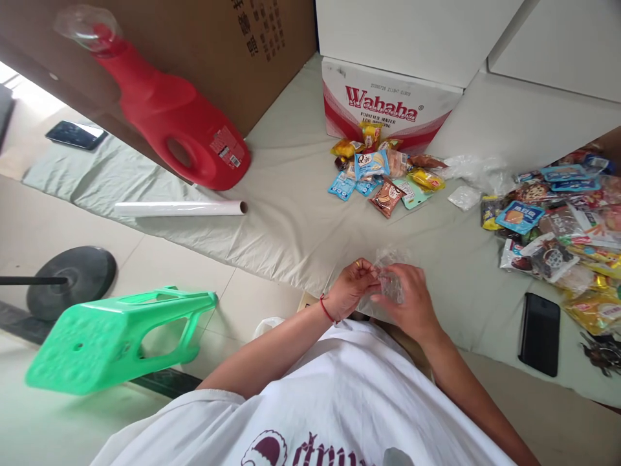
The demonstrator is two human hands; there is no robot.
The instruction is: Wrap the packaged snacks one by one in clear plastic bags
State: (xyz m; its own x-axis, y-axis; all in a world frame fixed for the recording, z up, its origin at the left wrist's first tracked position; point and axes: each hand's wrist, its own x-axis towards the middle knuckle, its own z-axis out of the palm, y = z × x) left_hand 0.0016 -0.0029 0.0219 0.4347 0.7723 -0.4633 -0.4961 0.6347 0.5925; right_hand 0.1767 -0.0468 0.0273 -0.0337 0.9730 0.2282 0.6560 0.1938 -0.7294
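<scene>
Close to my body, my left hand (352, 289), with a red string bracelet at the wrist, pinches the edge of a clear plastic bag (392, 288). My right hand (411, 303) is curled round the other side of the same crumpled plastic, its thumb toward my left fingers. Whether anything is inside the bag cannot be made out. Beyond the hands lies a small pile of wrapped snacks (372, 166). To its right are more crumpled clear bags (478, 169).
A larger heap of snack packets (557, 226) covers the right side, near a black phone (540, 334) and keys (601, 353). A Wahaba-style carton (388, 107) stands behind. Leftward are a white roll (182, 208), a red jug (184, 123), another phone (76, 134) and a green stool (116, 343).
</scene>
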